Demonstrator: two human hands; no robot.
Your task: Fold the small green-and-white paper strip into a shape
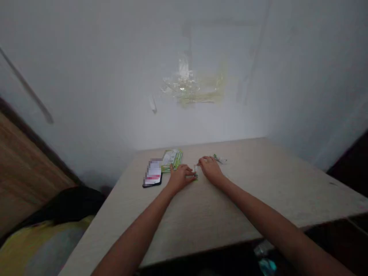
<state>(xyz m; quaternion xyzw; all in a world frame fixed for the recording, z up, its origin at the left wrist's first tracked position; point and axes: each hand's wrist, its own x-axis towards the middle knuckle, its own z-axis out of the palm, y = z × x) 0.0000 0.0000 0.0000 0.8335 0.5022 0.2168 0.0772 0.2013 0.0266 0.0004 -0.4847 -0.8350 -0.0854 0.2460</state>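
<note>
On the table, my left hand point(181, 176) has its fingers closed on a small green-and-clear strip point(196, 178), too small to name exactly. My right hand point(210, 168) rests just to the right of it, fingers bent together near the strip's far end; what they pinch, if anything, is hidden. A green-and-white packet point(171, 158) lies beyond my left hand. Beside that packet is a phone point(153, 176) with its screen lit and partly blurred. A crumpled clear-and-green wrapper point(220, 159) lies just past my right hand.
The pale wooden table point(207, 226) meets a white wall point(115, 76) bearing patches of clear tape point(186, 82). Dark and yellow cloth point(51, 234) sits left of the table. A brown wooden panel point(17, 161) stands at the far left.
</note>
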